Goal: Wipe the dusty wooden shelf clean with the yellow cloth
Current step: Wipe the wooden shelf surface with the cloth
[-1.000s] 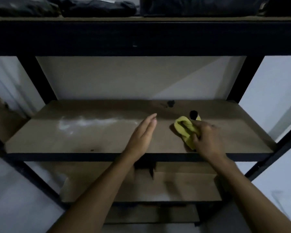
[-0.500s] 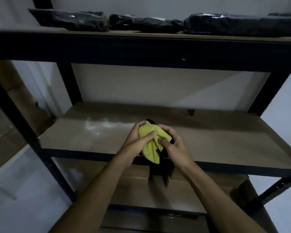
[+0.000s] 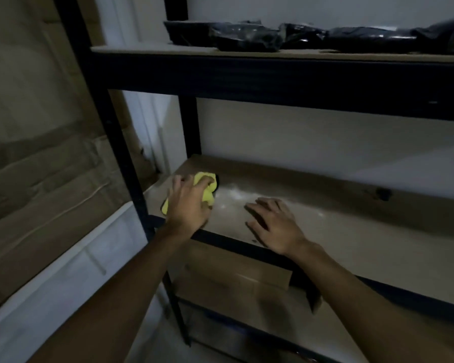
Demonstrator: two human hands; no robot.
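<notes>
cloth [image 3: 203, 188] is now passing from both hands to my left hand [image 3: 188, 205] alone, gripping it at the shelf's [image 3: 351, 231] left end; right hand [image 3: 274, 225] is lying flat beside the dust [image 3: 233, 196], so wiping is starting.

Dim, underexposed, colours muted. No light source in view. Back wall [image 3: 325, 142] is the brightest area, with a diagonal light/shadow edge at right. Specular glints on black plastic-wrapped bundles [image 3: 299, 38]. Left hand [image 3: 188, 205] motion-blurred at the fingers; yellow cloth [image 3: 207, 188] is the only saturated colour. Wide-angle bowing on frame uprights [image 3: 108, 142]; edges soft, noisy.
</notes>
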